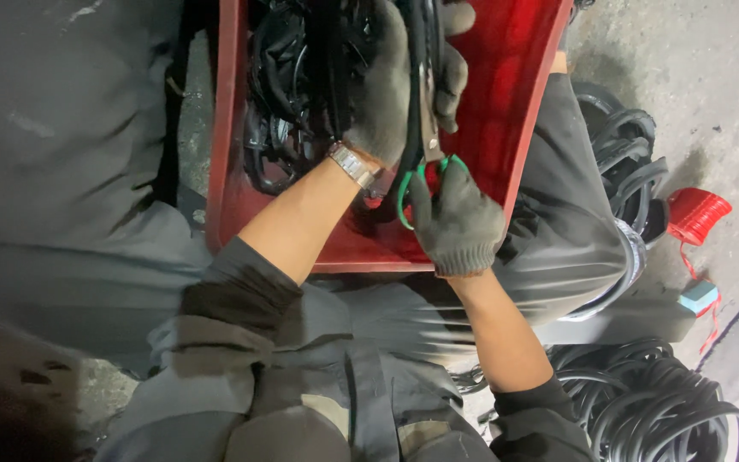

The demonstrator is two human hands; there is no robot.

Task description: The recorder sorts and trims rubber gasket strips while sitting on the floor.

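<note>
While the head view is looking straight down onto the person's lap, a red tray [231, 154] is resting across the thighs, probably so that both hands are working close to the body; the left hand [391, 81], gloved in grey with a metal watch [354, 164] at the wrist, is closing its fingers [451, 81] round a black rubber ring [412, 103], seemingly holding it taut and steady for the blades; the right hand [455, 218], also gloved, is gripping the green handles of the scissors [428, 145], its fingers tucked together through the loops, and the blades are pointing away along the ring, which is lying over the middle of the tray; whether the blades are biting the rubber I cannot tell.

As for containers, the tray is holding a tangled heap of black rings [288, 103] on its left side, while its right side is showing bare red; on the floor to the right, loose black hoops [660, 411] are piling up near the knee, with more [626, 162] farther off beside a red spool [696, 214] and a small blue block [698, 296].
</note>
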